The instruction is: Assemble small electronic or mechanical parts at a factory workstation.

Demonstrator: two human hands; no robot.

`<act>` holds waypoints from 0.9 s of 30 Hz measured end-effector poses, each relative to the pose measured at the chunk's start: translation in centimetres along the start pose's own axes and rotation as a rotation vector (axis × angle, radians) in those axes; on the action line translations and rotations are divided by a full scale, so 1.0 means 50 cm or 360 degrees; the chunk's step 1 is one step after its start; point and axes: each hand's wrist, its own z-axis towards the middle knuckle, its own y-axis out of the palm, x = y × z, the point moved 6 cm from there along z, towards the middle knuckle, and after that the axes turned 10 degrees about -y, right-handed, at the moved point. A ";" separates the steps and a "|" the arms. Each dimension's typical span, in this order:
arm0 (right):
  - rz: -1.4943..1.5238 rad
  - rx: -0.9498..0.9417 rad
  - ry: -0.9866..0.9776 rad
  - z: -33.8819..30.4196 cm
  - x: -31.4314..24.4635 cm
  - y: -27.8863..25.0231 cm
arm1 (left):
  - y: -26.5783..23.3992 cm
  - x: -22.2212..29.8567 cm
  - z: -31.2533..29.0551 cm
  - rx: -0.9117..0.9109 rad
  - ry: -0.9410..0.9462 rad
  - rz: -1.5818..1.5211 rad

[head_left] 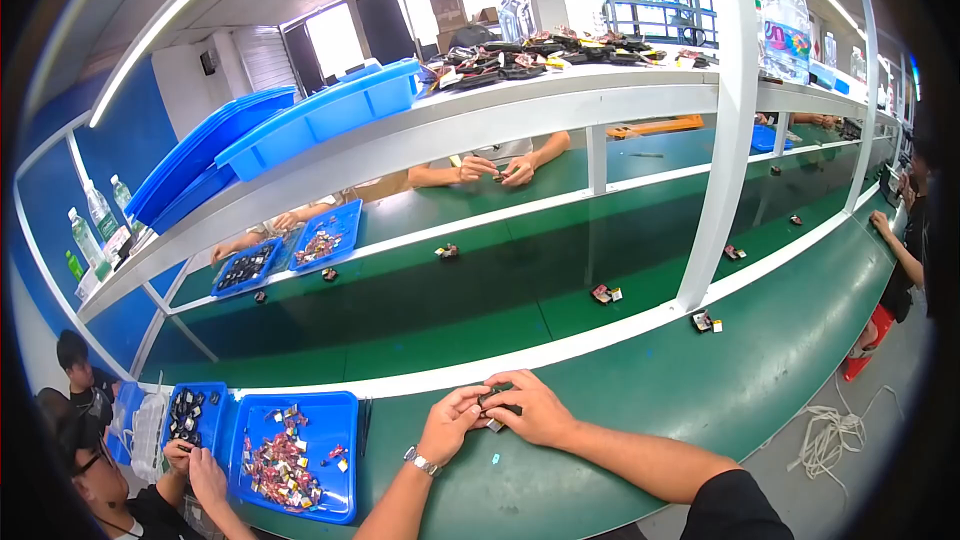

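Over the green work surface (600,380), my left hand (448,430) and my right hand (532,412) meet with fingers closed around one small dark part (494,424). A pale or silvery bit shows at its lower end; the fingers cover most of the rest, so its exact kind cannot be made out. A small light-blue scrap (495,459) lies just below the hands. Left of my left forearm stands a blue tray (352,460) of small red, white and yellow pieces (285,465). Dark tweezers-like sticks (365,425) lie by the tray's right edge.
At left, a co-worker's hands (195,465) work by another blue tray (222,405) of black parts. A white post (722,140) and rail stand ahead, beside a green belt with scattered small assemblies (603,293). Across it, another person's hands (497,170) hold something small. A shelf hangs overhead.
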 end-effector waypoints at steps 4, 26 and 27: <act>0.0025 0.0054 0.0021 -0.013 0.002 0.001 | 0.014 0.000 -0.008 0.0020 -0.0010 -0.0029; -0.0029 0.0187 -0.0044 0.001 -0.012 -0.007 | 0.011 0.004 -0.001 0.0083 0.0065 0.0000; -0.0028 0.0188 -0.0040 0.000 -0.008 -0.007 | 0.012 0.004 0.000 0.0083 0.0073 -0.0010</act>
